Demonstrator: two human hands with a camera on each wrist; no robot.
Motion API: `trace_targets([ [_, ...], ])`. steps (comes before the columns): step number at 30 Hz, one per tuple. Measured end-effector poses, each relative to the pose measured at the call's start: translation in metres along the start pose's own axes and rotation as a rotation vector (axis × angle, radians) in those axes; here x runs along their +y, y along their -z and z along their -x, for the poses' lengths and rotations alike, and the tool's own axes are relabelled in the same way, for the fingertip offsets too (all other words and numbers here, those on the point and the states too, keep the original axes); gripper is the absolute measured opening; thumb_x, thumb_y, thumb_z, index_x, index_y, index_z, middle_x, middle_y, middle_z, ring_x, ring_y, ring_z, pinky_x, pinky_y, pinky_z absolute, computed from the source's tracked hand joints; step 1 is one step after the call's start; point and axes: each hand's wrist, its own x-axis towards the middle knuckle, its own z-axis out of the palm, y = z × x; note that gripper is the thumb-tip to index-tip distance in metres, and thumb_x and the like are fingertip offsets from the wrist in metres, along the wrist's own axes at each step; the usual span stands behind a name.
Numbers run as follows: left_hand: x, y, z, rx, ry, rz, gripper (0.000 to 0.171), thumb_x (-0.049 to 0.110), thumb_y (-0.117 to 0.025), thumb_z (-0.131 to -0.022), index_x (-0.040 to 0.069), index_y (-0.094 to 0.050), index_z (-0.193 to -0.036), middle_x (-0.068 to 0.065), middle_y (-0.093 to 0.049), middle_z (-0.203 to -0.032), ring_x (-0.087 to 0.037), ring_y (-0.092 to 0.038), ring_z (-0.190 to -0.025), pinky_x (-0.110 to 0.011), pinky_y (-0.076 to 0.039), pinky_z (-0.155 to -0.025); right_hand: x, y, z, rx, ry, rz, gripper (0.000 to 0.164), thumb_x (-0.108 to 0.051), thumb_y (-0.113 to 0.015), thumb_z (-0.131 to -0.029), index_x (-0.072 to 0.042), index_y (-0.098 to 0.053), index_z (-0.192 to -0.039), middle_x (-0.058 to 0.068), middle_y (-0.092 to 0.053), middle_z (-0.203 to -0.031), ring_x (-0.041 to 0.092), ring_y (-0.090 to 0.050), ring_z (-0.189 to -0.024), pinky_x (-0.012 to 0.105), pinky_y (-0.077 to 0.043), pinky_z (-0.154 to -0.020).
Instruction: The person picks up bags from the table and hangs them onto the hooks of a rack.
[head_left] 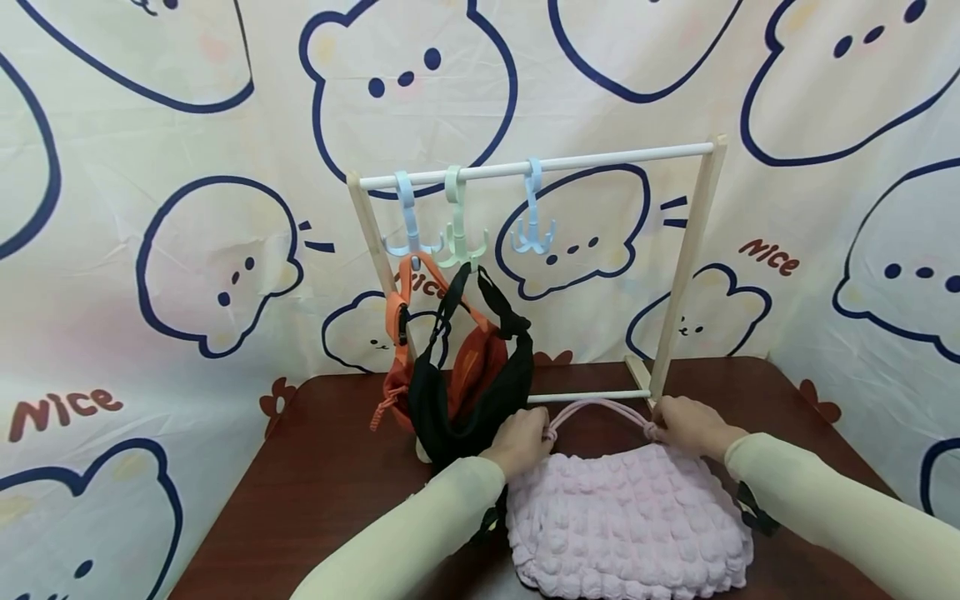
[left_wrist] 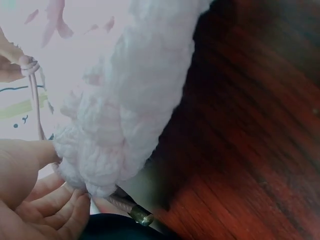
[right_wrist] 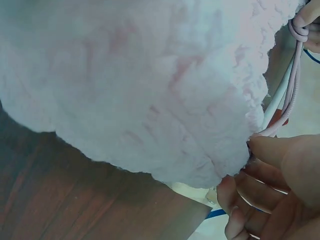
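A pale pink, puffy quilted handbag [head_left: 630,521] is held up at its two top corners, above the table. My left hand [head_left: 522,442] pinches its left corner near the knotted end of the strap. The right hand [head_left: 690,425] pinches the opposite corner by the other knot. Between the hands, the thin pink strap [head_left: 600,402] arches up. In the left wrist view, the left thumb and fingers [left_wrist: 42,195] grip the puffy fabric edge. The right wrist view shows the right hand [right_wrist: 270,185] gripping the other corner, the fabric partly hiding the fingertips.
Behind the handbag stands a rack with a white rail [head_left: 622,157] and wooden posts. Two blue hooks and a green hook [head_left: 457,221] hang from it. A black bag [head_left: 429,400] and an orange-red bag [head_left: 397,375] hang at left. The brown table [head_left: 322,467] lies below.
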Motion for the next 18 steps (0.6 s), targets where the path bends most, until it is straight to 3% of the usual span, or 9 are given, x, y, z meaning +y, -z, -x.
trace_targets([
  [11,0.0,0.0,0.013,-0.055,-0.022,0.007,0.03,0.007,-0.066,-0.092,0.014,-0.047,-0.071,0.007,-0.034,-0.06,-0.007,-0.035,-0.053,-0.021,-0.03,-0.05,-0.008,-0.012,0.012,-0.032,0.043,-0.002,0.009,-0.013,-0.073,-0.09,-0.004,-0.073,-0.09,0.002,-0.071,-0.08,0.012,-0.057,-0.068,0.035,-0.05,-0.063],
  [18,-0.001,0.004,0.02,-0.146,-0.016,-0.012,0.034,0.008,-0.071,-0.091,0.013,-0.046,-0.068,0.007,-0.034,-0.057,-0.007,-0.036,-0.053,-0.021,-0.031,-0.05,-0.008,-0.019,0.013,-0.036,0.083,0.009,0.008,-0.013,-0.075,-0.088,-0.006,-0.072,-0.088,0.0,-0.07,-0.08,0.01,-0.056,-0.069,0.032,-0.049,-0.062],
])
